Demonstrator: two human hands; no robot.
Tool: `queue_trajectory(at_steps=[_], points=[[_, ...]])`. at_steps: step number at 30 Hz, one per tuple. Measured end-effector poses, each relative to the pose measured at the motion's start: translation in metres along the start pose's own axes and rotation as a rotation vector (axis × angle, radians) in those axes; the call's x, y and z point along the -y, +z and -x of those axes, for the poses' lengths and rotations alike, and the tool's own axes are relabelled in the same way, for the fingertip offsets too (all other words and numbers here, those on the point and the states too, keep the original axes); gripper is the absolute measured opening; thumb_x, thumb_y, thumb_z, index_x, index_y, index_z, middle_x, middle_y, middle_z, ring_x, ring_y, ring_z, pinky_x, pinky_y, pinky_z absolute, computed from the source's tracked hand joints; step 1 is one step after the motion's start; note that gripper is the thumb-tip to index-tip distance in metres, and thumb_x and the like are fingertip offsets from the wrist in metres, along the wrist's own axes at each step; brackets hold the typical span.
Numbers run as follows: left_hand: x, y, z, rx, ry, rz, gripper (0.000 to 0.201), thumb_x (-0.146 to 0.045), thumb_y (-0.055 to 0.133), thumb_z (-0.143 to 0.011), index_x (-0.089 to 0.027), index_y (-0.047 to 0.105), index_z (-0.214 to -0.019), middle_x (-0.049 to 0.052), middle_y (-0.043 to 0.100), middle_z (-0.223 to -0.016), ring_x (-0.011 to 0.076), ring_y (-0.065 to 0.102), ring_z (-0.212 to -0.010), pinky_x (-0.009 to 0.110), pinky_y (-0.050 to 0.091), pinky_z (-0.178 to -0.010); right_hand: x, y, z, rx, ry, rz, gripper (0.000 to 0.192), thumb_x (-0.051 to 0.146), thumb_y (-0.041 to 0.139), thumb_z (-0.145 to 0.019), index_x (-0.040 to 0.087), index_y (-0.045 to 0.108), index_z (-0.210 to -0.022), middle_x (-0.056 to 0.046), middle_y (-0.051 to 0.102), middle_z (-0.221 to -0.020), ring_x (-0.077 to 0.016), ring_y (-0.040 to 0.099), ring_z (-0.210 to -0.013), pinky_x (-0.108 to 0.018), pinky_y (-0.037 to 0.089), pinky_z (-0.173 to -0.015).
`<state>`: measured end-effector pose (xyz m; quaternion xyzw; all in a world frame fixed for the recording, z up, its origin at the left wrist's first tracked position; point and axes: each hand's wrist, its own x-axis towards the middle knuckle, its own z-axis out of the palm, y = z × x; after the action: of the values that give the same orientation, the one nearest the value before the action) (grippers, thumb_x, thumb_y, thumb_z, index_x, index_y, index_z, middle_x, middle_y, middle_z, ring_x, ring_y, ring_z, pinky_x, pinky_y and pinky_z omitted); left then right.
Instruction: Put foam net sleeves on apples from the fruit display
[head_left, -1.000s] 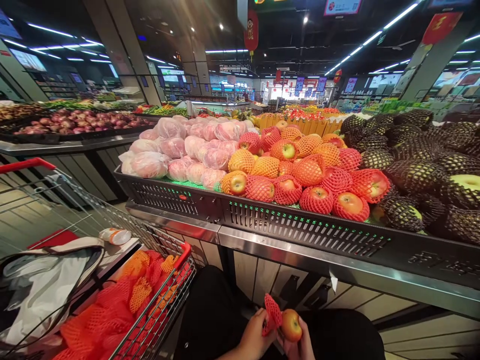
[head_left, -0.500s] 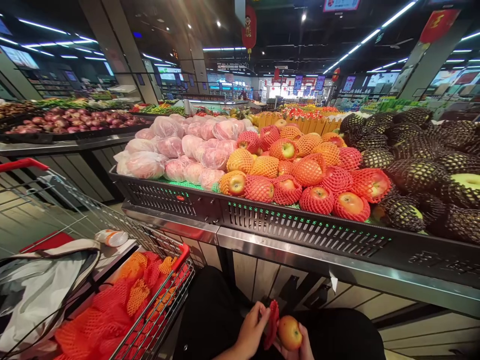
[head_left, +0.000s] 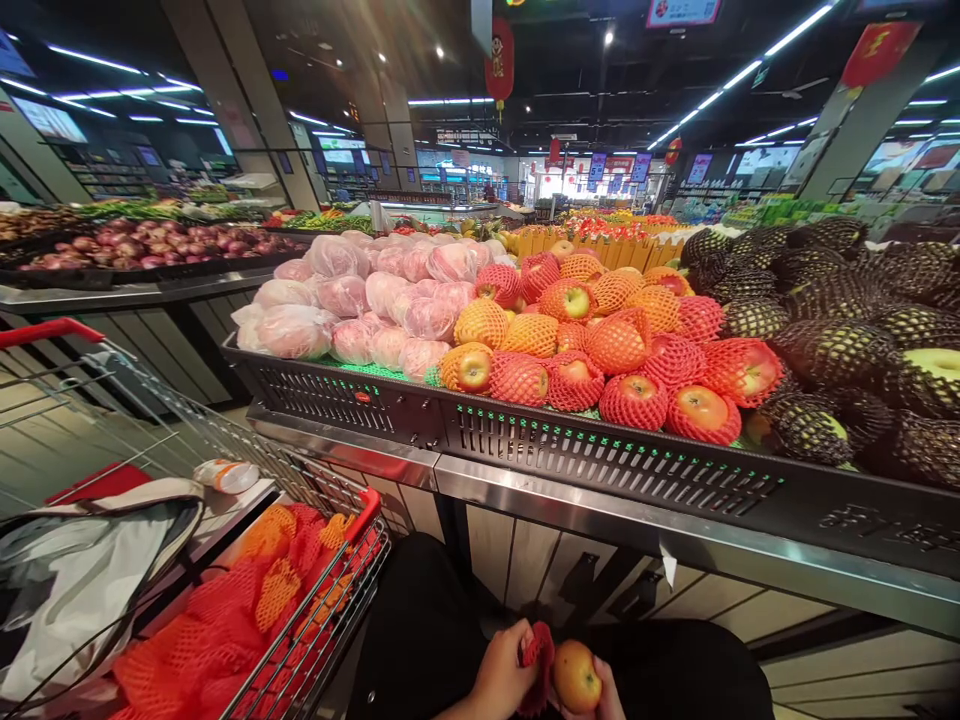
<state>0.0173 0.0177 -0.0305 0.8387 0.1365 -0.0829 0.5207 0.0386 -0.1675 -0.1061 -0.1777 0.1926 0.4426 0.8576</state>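
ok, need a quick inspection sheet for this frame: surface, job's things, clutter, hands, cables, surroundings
Surface: black slotted display tray on a steel-edged stand, loaded with fruit.
Job's things: bare apple and a crumpled red foam net beside it, low in front of the stand.
Clutter: shopping cart holds a heap of loose nets, a grey bag and a small white packet.
Hands: left hand grips the red foam net; right hand cups the apple from below.
Cables: nothing seen.
Surroundings: netted apples, pink-bagged fruit, dark-netted fruit, further produce stands and ceiling strip lights behind.
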Motion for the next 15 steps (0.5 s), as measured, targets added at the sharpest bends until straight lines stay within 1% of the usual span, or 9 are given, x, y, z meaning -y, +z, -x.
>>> queue_trajectory(at_steps=[2,4,8,10,11,13,15], points=[[-0.002,0.000,0.001,-0.023,0.003,-0.034,0.010,-0.013,0.052,-0.069,-0.020,0.046,-0.064,-0.003,0.054,-0.061,0.0135,0.050,-0.062,0.025,0.029,-0.059,0.000,-0.004,-0.001,-0.005,-0.004,0.001,0.056,0.047,0.091,-0.051,0.009,0.078,-0.089,-0.016,0.078,-0.095,-0.0260,0.073,-0.090,-0.036,0.054,-0.088],[0.000,-0.004,-0.002,-0.085,-0.011,-0.071,0.012,-0.010,0.050,-0.069,-0.020,0.043,-0.066,-0.004,0.050,-0.061,0.0131,0.047,-0.062,0.026,0.027,-0.060,0.000,-0.005,-0.002,0.000,-0.028,-0.004,0.055,0.048,0.090,-0.053,0.009,0.078,-0.091,-0.015,0.078,-0.098,-0.0250,0.073,-0.092,-0.034,0.054,-0.088],[0.010,-0.016,-0.011,-0.245,-0.047,-0.127,0.020,-0.003,0.043,-0.068,-0.021,0.034,-0.070,-0.005,0.041,-0.062,0.0125,0.041,-0.061,0.026,0.024,-0.060,0.000,0.001,-0.003,0.038,-0.082,-0.030,0.058,0.052,0.088,-0.053,0.012,0.078,-0.094,-0.013,0.077,-0.103,-0.0256,0.071,-0.097,-0.035,0.053,-0.088],[0.013,-0.022,-0.011,-0.272,-0.025,-0.146,0.025,-0.002,0.044,-0.068,-0.022,0.029,-0.069,-0.006,0.035,-0.062,0.0117,0.037,-0.059,0.025,0.023,-0.058,0.001,0.007,-0.002,0.050,-0.126,-0.048,0.057,0.052,0.087,-0.054,0.013,0.078,-0.094,-0.012,0.078,-0.103,-0.0251,0.071,-0.097,-0.037,0.053,-0.090],[0.013,-0.024,-0.010,-0.257,0.014,-0.156,0.026,-0.005,0.045,-0.070,-0.023,0.027,-0.069,-0.006,0.034,-0.062,0.0114,0.036,-0.059,0.025,0.024,-0.058,0.001,0.010,-0.001,0.040,-0.159,-0.057,0.055,0.052,0.087,-0.055,0.013,0.078,-0.093,-0.011,0.078,-0.102,-0.0244,0.071,-0.096,-0.036,0.052,-0.091],[0.009,-0.025,-0.003,-0.169,0.153,-0.181,0.025,-0.013,0.049,-0.078,-0.021,0.029,-0.067,-0.004,0.040,-0.066,0.0117,0.040,-0.062,0.025,0.028,-0.060,0.002,0.016,0.000,-0.003,-0.231,-0.059,0.053,0.053,0.086,-0.056,0.015,0.078,-0.092,-0.011,0.078,-0.101,-0.0236,0.071,-0.096,-0.036,0.051,-0.093],[0.003,-0.024,0.003,-0.040,0.327,-0.209,0.019,-0.020,0.050,-0.083,-0.019,0.039,-0.068,0.000,0.052,-0.075,0.0139,0.049,-0.072,0.025,0.035,-0.067,0.004,0.020,0.001,-0.027,-0.301,-0.009,0.053,0.058,0.083,-0.057,0.017,0.079,-0.091,-0.011,0.078,-0.101,-0.0253,0.070,-0.099,-0.039,0.049,-0.098]])
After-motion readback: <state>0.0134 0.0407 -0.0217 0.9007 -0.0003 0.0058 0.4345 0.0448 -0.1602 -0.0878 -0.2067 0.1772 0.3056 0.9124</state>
